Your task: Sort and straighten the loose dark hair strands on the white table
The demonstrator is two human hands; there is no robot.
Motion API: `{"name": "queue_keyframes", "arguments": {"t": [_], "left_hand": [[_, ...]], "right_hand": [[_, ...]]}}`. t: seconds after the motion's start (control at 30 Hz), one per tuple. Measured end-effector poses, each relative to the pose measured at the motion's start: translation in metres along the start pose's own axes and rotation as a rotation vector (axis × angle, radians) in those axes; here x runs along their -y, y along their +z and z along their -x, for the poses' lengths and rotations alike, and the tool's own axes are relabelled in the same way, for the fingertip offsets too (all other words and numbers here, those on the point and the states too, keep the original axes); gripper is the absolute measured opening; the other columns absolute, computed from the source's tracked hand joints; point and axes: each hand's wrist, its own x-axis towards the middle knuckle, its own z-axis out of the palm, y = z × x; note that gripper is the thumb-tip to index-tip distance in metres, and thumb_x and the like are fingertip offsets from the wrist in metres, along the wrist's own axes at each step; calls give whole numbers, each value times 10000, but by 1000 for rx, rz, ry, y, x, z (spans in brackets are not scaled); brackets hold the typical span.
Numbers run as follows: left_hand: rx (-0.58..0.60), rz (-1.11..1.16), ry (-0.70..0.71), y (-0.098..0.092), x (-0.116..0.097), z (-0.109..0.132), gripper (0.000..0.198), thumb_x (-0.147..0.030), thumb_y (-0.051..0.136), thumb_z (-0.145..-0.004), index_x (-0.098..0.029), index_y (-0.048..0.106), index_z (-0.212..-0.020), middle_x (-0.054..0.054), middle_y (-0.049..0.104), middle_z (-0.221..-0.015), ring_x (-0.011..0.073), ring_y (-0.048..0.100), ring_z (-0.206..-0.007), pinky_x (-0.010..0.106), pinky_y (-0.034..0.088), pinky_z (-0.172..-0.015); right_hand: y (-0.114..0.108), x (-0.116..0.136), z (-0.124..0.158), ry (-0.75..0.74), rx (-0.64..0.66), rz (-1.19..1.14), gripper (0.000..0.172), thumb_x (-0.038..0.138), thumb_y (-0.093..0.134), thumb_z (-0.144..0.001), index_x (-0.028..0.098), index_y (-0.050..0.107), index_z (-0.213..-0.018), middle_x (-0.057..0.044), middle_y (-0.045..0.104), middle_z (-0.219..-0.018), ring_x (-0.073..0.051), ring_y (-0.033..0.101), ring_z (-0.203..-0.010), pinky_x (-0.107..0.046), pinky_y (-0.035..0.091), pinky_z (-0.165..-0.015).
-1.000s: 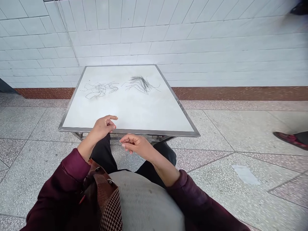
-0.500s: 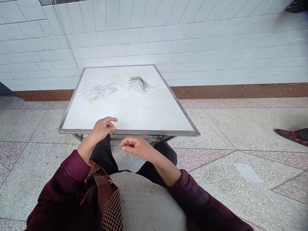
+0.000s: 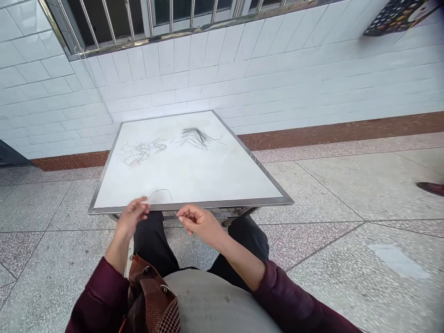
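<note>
Shows pale spots and shapes on a dark patterned item (image 3: 395, 18) at upper right, too blurred for reading any print. Reaches in with both forearms to the near edge of a white table (image 3: 222, 180), angling the left hand (image 3: 134, 216) up from the lower left and slanting the right hand (image 3: 194, 219) in from the lower right. Pinches one end of a thin strand (image 3: 161, 189) between right thumb and forefinger. Half-curls the blurred left fingers at its other end; cannot tell whether gripping. Bows the strand upward between both hands, against the tabletop. Shows, farther back there, a loose tangle (image 3: 138, 152) left of a denser bunch (image 3: 197, 137).
</note>
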Motion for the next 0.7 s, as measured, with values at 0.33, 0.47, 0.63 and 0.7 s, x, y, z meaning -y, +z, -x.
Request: {"name": "queue_keyframes", "arguments": {"t": [0.33,0.47,0.63,0.7], "left_hand": [[100,231,-5,72,13,26,383,-377,825,-677,-189,760,-1003,34,711,-773,108,602,-670,242,467,-649],[57,207,8,70,10,26,362,-368,805,-696,-179,762,-1001,8,673,-711,91,558,-611,221,435,-577],[20,127,16,67,8,30,396,-376,774,-718,-166,748,-1053,-10,638,-655,82,541,-566,211,419,-530],[16,116,0,67,7,30,417,-387,771,-719,-155,742,-1063,-12,631,-638,76,534,-541,206,415,-516]], "right_hand": [[17,-11,7,39,91,-155,195,376,607,-844,203,584,-931,71,485,-618,-68,427,-474,-193,401,-432],[19,-18,10,6,116,-66,194,365,605,-851,222,584,-981,42,532,-702,-84,475,-499,-193,416,-401],[22,-19,14,-312,12,461,142,239,532,-916,260,639,-1007,-25,617,-866,-154,600,-693,-278,520,-586],[22,-18,15,-446,-6,646,179,215,480,-951,254,641,-1019,-42,639,-889,-185,623,-794,-316,523,-689]]}}
